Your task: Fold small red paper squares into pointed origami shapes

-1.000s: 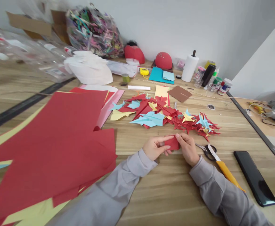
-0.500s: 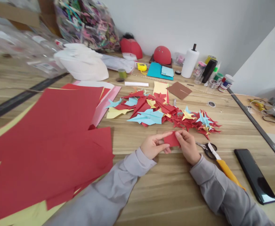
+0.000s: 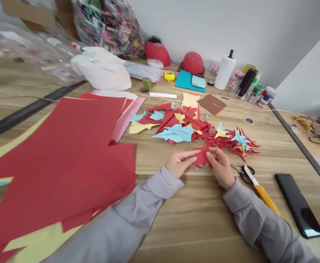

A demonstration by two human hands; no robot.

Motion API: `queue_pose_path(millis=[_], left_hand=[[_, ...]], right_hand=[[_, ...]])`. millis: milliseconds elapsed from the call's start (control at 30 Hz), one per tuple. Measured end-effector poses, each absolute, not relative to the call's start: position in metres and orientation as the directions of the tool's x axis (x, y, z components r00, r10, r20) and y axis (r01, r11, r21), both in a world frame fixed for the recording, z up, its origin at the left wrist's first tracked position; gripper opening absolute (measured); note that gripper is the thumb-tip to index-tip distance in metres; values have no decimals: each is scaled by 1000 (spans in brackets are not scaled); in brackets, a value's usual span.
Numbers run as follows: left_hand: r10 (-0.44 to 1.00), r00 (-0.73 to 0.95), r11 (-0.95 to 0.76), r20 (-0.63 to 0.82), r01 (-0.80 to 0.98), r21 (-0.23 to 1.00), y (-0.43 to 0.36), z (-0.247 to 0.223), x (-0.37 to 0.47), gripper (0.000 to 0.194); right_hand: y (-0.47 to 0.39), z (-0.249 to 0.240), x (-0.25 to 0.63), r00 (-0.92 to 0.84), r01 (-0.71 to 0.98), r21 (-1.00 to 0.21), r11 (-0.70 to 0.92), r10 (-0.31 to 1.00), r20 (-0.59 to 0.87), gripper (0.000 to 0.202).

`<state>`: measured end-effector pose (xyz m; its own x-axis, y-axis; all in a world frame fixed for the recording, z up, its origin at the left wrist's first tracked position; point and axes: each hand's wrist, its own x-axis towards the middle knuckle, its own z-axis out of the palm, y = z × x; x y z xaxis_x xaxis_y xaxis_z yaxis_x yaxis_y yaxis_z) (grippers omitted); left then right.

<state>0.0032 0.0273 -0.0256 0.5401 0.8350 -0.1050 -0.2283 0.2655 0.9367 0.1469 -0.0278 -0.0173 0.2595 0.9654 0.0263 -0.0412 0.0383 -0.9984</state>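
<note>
A small red paper piece is held between both hands above the wooden table. My left hand pinches its left side, fingers laid over and under it. On its right side, my right hand grips it with the thumb on top. Just beyond the hands lies a heap of folded red, blue and yellow paper shapes, with a blue folded piece at its front. Black scissors rest right of my right hand.
Large red sheets cover the left side of the table. At the right lie a yellow-handled cutter and a black phone. A white paper roll, bottles and a blue card stand or lie along the back.
The view has shifted slightly, moving the scene a little right and up on the left side. Both hands still hold the red paper, which now looks flatter, with my left fingers further across it.
</note>
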Motion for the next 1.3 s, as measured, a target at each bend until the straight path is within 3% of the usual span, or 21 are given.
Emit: queue_pose_path(millis=[600,800,1033,1200,1300], left_hand=[[853,511,284,-101,-294,913,31,-30,2,64],[866,498,248,-56,-328,912,31,-30,2,59],[874,469,318,-126,-356,879,28,-23,2,49],[887,430,331,-169,-336,882,30,-27,4,44],[893,418,319,-167,-325,891,30,-28,4,44]], right_hand=[[-29,-19,150,209,-55,-996,74,976,61,18],[-28,-19,150,218,-47,-996,78,974,66,20],[-29,-17,148,239,7,-996,91,967,90,20],[-32,-16,146,223,23,-991,135,965,137,31],[-32,-17,148,198,92,-981,170,963,185,24]])
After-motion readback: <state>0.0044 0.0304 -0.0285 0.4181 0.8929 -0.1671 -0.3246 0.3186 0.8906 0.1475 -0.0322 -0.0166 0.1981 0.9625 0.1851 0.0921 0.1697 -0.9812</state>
